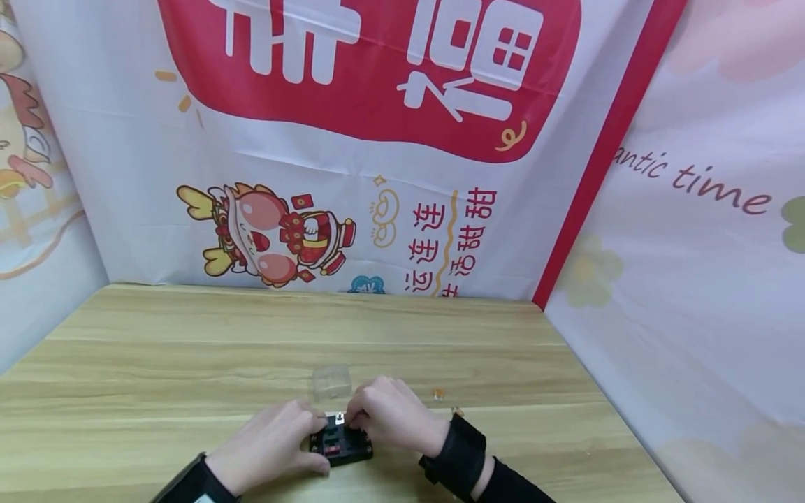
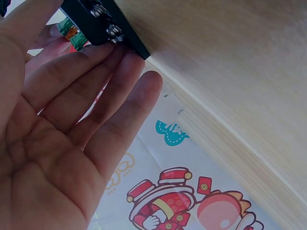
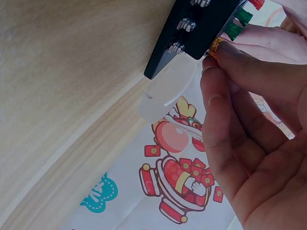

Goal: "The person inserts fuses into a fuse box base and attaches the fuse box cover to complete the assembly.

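A black fuse block (image 1: pixel 349 453) sits on the table, with metal screw terminals (image 3: pixel 185 25) along its side. My left hand (image 1: pixel 270 443) grips its left end, the thumb at the near side and fingers at the far side. Over the block's far right part, my right hand (image 1: pixel 396 416) pinches an orange blade fuse (image 3: pixel 216 47) between thumb and forefinger, right at the block's top. Green fuses (image 3: pixel 234 31) and a red fuse (image 3: pixel 257 4) stand in the block beside it. From the head view, the right fingers hide the orange fuse.
A clear plastic cover (image 1: pixel 331 382) lies just beyond the block. To the right of my right hand are a small orange piece (image 1: pixel 438 395) and another small piece (image 1: pixel 457 411) by the wrist strap. Printed cloth (image 1: pixel 377 154) hangs behind the wooden table (image 1: pixel 189 349).
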Tool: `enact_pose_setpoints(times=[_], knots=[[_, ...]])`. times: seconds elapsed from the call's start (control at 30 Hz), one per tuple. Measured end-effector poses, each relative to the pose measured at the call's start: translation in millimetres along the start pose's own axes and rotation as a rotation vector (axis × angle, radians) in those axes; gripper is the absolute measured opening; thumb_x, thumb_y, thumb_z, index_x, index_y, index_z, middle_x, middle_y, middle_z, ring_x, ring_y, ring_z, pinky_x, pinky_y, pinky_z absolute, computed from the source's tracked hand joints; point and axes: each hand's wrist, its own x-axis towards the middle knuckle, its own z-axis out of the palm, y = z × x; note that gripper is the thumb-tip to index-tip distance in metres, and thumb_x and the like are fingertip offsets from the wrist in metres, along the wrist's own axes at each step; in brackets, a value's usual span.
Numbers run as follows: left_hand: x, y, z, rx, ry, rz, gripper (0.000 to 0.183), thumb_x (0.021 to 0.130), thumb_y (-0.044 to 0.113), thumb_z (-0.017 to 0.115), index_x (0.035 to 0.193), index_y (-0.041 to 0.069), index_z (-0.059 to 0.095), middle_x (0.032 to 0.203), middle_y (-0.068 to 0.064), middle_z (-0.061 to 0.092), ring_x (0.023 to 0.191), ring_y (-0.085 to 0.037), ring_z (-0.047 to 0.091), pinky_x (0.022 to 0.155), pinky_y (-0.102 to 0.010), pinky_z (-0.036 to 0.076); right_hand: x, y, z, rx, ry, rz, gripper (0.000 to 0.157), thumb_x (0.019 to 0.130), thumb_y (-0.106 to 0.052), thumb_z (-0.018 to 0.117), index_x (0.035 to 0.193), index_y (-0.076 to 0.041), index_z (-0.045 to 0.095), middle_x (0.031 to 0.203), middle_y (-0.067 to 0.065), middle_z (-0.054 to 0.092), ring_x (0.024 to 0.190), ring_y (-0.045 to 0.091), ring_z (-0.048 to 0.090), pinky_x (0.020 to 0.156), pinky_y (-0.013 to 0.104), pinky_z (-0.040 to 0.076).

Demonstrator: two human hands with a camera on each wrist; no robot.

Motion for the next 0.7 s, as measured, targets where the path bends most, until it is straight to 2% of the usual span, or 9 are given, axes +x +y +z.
enact_pose_setpoints(times=[0.33, 0.7], knots=[[-0.6, 0.0, 1.3, 0.008, 0.016, 0.015, 0.035, 0.074, 0.055, 0.070, 0.085, 0.023, 0.068, 0.074, 0.016, 0.049, 0.063, -0.002, 0.043, 0.056, -0.022, 0.036, -0.6, -1.6, 0.0, -0.015, -0.004, -0.001, 0.017, 0.079, -0.004, 0.072, 0.082, -0.021, 0.074, 0.080, -0.016, 0.063, 0.076, -0.009, 0.053, 0.067, 0.008, 0.038], [1.2, -0.8, 0.7, -0.003, -0.002, -0.004, 0.034, 0.075, 0.055, 0.070, 0.086, 0.023, 0.069, 0.074, 0.016, 0.050, 0.063, -0.002, 0.044, 0.056, -0.022, 0.038, 0.0, -0.1, -0.6, -0.028, -0.007, -0.002, 0.016, 0.078, -0.005, 0.072, 0.083, -0.021, 0.074, 0.081, -0.016, 0.063, 0.076, -0.010, 0.053, 0.067, 0.008, 0.038]])
